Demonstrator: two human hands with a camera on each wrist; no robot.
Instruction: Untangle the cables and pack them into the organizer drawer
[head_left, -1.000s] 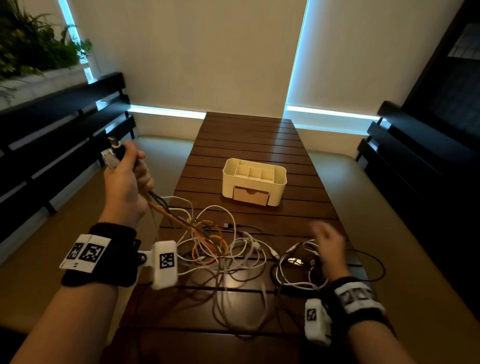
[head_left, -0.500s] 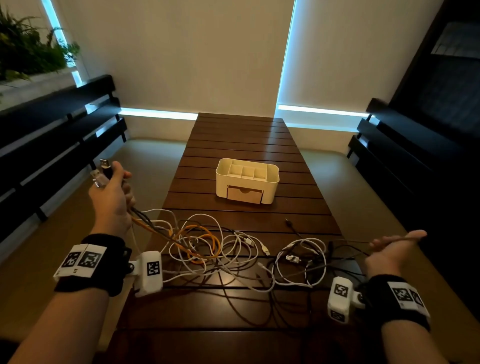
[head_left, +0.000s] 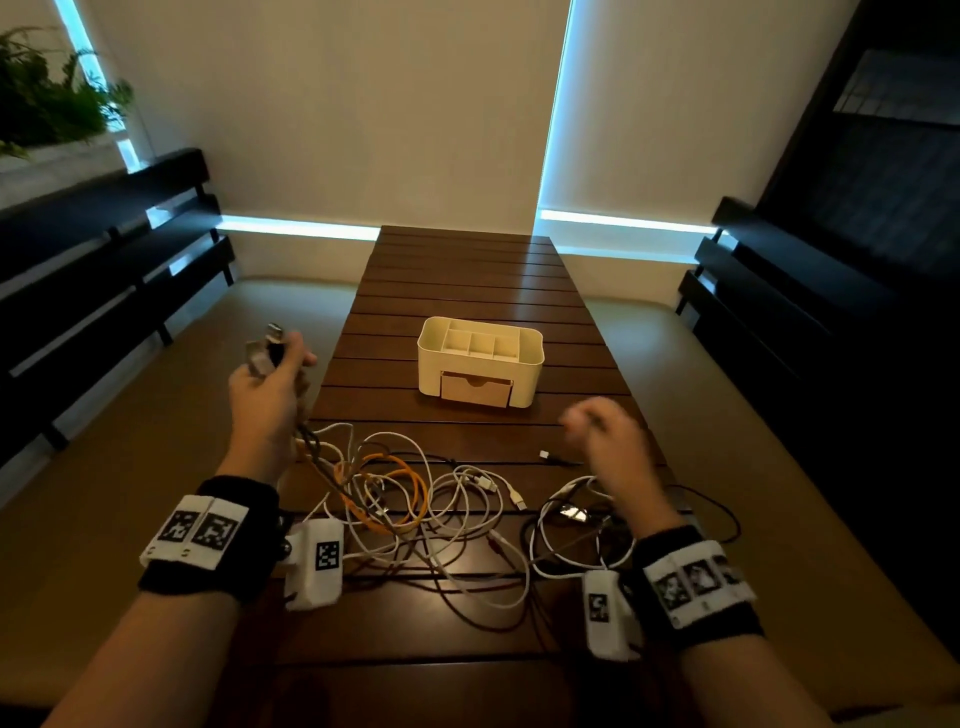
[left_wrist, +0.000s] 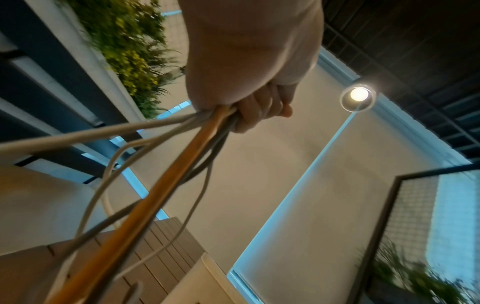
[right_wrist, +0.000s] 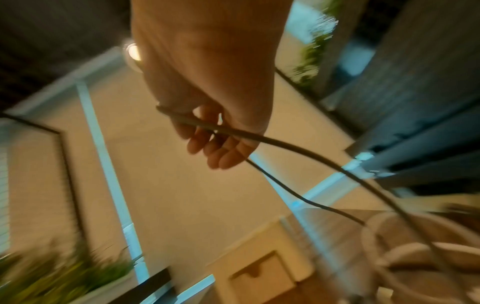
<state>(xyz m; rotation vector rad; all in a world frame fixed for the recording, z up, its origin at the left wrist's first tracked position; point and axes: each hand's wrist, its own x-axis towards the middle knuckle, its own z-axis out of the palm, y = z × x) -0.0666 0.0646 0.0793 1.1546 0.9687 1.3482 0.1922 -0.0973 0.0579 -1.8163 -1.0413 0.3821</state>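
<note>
A tangle of white, orange and black cables lies on the near half of the slatted wooden table. My left hand is raised at the table's left edge and grips a bundle of cable ends, with the plugs sticking up above the fist. Blurred by motion, my right hand hovers right of the tangle and pinches a thin black cable that runs down to the table. The cream organizer stands mid-table, its wooden drawer closed.
A small white coil lies under my right wrist. A loose black lead with a pale plug runs across a slat in front of the organizer. Dark slatted benches flank the table on the left and right.
My right hand swung out past the table's right edge pulling a black cable, then came back in over the table. The left hand stayed raised with its bundle and shifted slightly inward.
</note>
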